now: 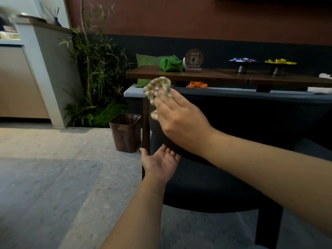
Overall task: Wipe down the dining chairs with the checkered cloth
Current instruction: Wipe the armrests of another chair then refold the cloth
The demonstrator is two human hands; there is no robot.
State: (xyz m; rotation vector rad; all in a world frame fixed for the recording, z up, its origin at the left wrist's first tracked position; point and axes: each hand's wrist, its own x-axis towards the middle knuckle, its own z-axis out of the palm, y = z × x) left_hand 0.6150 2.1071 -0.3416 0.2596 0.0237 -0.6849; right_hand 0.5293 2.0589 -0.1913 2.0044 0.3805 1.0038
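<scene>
The right hand (179, 117) reaches across from the right and grips the bunched checkered cloth (157, 89), its fingers curled round the fabric. The cloth sits at the top left corner of the dark chair (233, 112), against the upper edge of the backrest, with a small fold hanging below the fingers. The left hand (159, 163) is lower and nearer, palm turned up, fingers straight and relaxed, holding nothing; its fingertips lie at the left edge of the chair back, close to the brown wooden leg (145, 126) that runs up that side. Whether they touch the chair cannot be told.

The chair has a curved dark back and a dark padded seat, and stands in front of a long brown table (224, 76). On the table are a green pouch (170, 64), a round sign on a stand (193, 60), and two dark footed dishes (241, 66), one with wrapped items and one with yellow pieces. A brown waste bin (125, 132) stands on the pale floor just left of the chair. Farther left, green bamboo plants (95, 69) grow beside a light counter.
</scene>
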